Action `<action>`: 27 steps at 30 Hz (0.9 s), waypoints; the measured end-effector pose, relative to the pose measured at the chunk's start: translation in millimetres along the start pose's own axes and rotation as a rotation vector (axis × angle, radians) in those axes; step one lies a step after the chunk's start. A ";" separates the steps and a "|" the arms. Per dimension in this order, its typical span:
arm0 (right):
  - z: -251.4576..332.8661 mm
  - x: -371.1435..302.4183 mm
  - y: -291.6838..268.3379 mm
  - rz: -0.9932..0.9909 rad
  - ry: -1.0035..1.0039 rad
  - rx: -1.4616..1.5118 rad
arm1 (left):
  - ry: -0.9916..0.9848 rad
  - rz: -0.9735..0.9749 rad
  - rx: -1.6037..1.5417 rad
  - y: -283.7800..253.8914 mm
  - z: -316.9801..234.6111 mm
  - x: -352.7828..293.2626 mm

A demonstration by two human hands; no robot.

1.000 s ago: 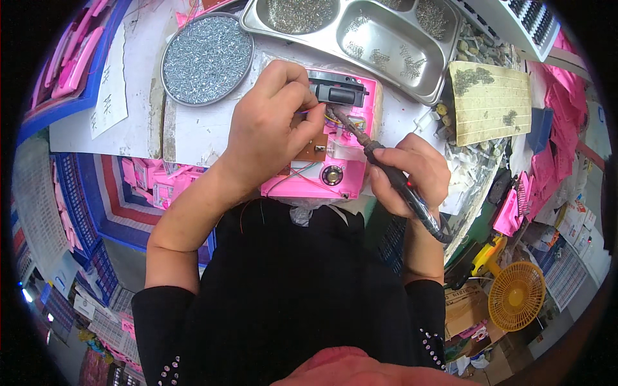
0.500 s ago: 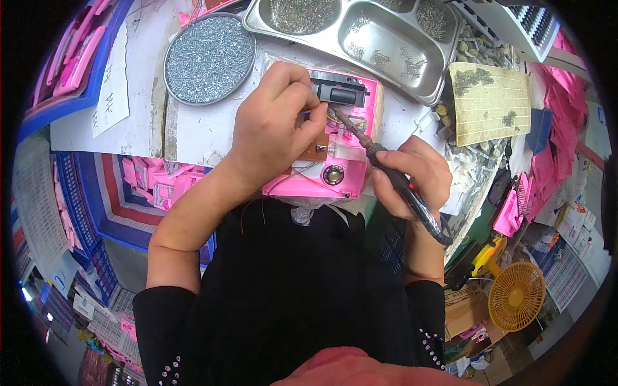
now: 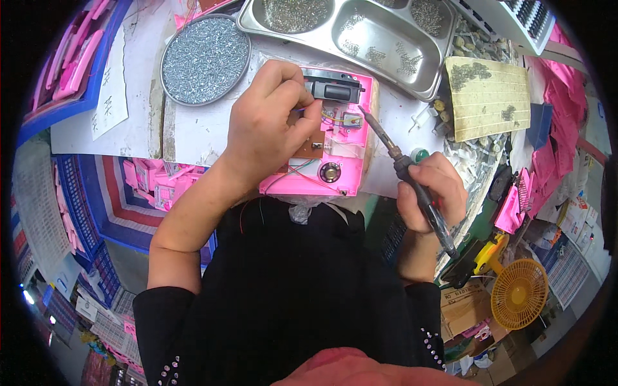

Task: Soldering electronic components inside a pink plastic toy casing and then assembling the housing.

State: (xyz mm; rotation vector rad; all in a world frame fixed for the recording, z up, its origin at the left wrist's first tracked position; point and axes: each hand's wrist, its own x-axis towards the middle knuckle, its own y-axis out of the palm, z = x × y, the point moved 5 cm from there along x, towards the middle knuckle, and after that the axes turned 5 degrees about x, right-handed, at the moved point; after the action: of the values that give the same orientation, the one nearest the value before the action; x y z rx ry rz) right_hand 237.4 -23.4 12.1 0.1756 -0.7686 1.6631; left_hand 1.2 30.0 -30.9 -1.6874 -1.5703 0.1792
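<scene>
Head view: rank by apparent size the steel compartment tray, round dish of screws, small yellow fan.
1. steel compartment tray
2. round dish of screws
3. small yellow fan
The fan sits below the bench, near the fisheye rim, so its true size is uncertain.

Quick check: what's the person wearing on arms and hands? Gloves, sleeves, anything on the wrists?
No gloves: the left hand and right hand are bare, with no visible rings, watch or bands. Forearms are bare; black sleeves sit pushed up near the elbows, each with small shiny studs along its outer edge.

Left hand (image 3: 270, 122) pinching with bent fingers, right hand (image 3: 430, 193) fisted
</scene>
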 end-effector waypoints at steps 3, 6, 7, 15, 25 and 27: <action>-0.1 0.4 -2.1 -0.005 -0.005 0.001 | -0.006 0.009 -0.002 0.2 0.6 -0.2; -1.3 0.8 -3.1 -0.017 -0.007 0.004 | 0.011 0.017 0.008 -1.0 0.9 0.0; -1.6 0.9 -3.7 -0.017 -0.001 0.003 | 0.025 0.020 0.008 -2.3 0.1 0.8; -4.5 1.1 -7.6 -0.026 -0.010 0.011 | 0.012 0.036 -0.001 -4.7 0.4 1.5; -1.6 1.1 -14.2 -0.049 -0.035 -0.012 | 0.235 0.196 0.228 8.9 -29.4 14.0; -0.7 -1.0 -16.3 -0.056 -0.034 -0.015 | 0.227 0.203 0.240 8.7 -29.5 14.5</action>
State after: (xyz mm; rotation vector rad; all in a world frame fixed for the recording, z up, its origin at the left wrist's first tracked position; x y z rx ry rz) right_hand 252.9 -23.0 17.4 0.2130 -0.7946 1.6042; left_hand 28.6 30.4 -10.8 -1.6127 -1.1625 0.2594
